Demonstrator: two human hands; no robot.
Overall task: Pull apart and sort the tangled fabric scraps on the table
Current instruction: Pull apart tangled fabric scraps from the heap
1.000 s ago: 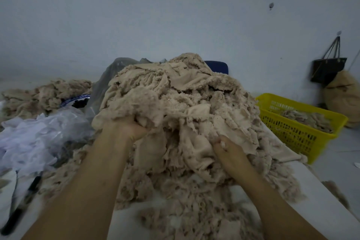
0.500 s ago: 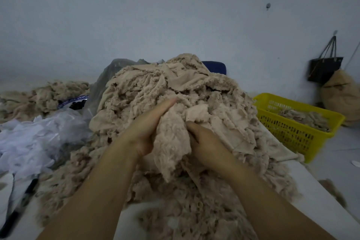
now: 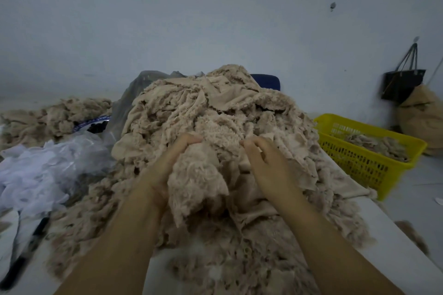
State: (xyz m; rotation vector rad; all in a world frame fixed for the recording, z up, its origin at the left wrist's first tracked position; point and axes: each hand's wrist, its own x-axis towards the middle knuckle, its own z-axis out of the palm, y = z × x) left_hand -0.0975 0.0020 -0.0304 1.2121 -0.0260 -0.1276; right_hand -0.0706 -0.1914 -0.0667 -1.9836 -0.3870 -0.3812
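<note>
Left of the yellow basket (image 3: 354,167), clutching a fuzzy clump (image 3: 196,179) atop the scrap heap (image 3: 203,108) in the left hand (image 3: 167,165), pinching adjoining cloth (image 3: 241,165) with the right hand (image 3: 266,163); yanked hard, could spill scraps floorward.

light: dim, flat, bluish | shadows: soft, faint | focus: slight overall blur | edges: wide-angle bending

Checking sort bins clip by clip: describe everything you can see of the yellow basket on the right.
The yellow basket is a rectangular, plastic-looking crate with lattice walls and a solid rim. It stands upright beside the table's right edge; what it rests on is unclear. A shallow layer of beige fabric scraps lies inside, below the rim. The big scrap pile overlaps its left corner in view; contact there cannot be told.
</note>
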